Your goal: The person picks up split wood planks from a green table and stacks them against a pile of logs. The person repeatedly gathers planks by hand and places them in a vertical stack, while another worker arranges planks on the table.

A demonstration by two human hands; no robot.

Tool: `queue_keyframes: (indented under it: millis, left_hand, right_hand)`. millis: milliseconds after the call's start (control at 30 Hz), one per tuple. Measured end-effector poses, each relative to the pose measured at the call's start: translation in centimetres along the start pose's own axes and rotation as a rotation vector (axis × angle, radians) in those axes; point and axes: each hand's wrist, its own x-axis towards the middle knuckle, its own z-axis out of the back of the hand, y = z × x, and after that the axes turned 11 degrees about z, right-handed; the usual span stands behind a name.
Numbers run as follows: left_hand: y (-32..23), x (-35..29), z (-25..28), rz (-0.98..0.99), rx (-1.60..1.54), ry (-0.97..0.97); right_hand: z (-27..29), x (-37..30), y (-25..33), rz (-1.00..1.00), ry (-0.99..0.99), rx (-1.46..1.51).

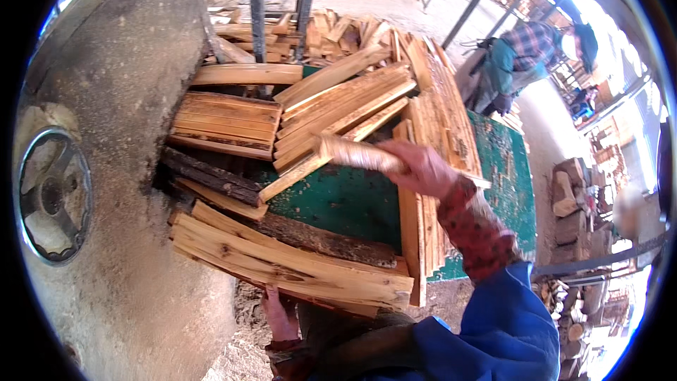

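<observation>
Over the green table (338,201), a wooden slat (363,156) points leftward, long axis crosswise, gripped in the right hand's (423,168) fingers, which hide its right part. At the table's near edge, a long plank (296,262) partly covers the left hand (281,317); its fingers' state I cannot tell.

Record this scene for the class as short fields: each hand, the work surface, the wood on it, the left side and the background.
Right hand: closed around a motion-blurred wood piece
Left hand: at the near edge of a long board; grip partly hidden
Surface: green tabletop
Wood: split strips at various angles; one dark, bark-covered piece
Left side: handwheel on a large dusty panel
Background: co-worker bending, upper right
</observation>
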Motion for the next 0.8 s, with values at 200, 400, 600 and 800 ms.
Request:
queue_keyframes:
  millis: [200,400,600,800]
  left_hand:
    - [0.0,-0.1,-0.5,-0.034,0.025,-0.065]
    - [-0.6,-1.1,-1.3,-0.062,0.014,0.07]
    - [-0.6,-0.7,-0.9,-0.025,0.043,0.019]
    - [-0.6,-0.4,-0.6,-0.033,0.076,0.025]
  right_hand:
    - [4.8,5.8,-0.4,-0.18,0.0,0.179]
    - [7.4,7.9,-1.1,-0.181,-0.067,0.239]
    - [10.0,8.9,0.2,-0.238,-0.208,0.171]
    - [11.6,7.7,3.3,-0.226,-0.312,0.026]
